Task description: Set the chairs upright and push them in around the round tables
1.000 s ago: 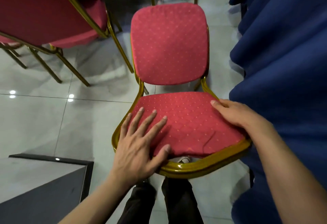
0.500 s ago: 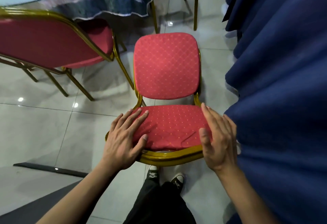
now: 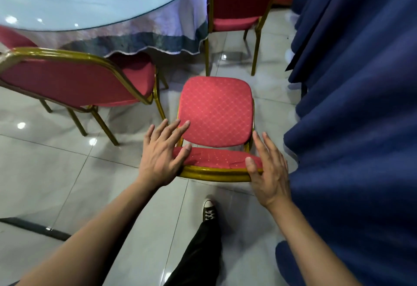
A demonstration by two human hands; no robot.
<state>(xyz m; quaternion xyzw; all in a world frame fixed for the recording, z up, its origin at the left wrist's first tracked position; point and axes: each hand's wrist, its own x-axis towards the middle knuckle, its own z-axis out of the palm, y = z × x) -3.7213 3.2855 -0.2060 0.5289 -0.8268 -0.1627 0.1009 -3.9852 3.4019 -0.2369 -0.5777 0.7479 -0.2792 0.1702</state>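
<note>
Chair (image 3: 215, 114) lies tipped, backrest toward the table (image 3: 90, 3); both flat hands, left hand (image 3: 161, 157) and right hand (image 3: 268, 170), press its seat's 2 corners.

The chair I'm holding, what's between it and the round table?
In the head view, bare grey floor tile lies between the held chair and the round table; other chairs stand left and beyond.

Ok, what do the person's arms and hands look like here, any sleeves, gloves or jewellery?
Both forearms are bare with no sleeve in view. The left hand and right hand wear no gloves, and no rings or watch are visible. Fingers are uncovered with short nails.
</note>
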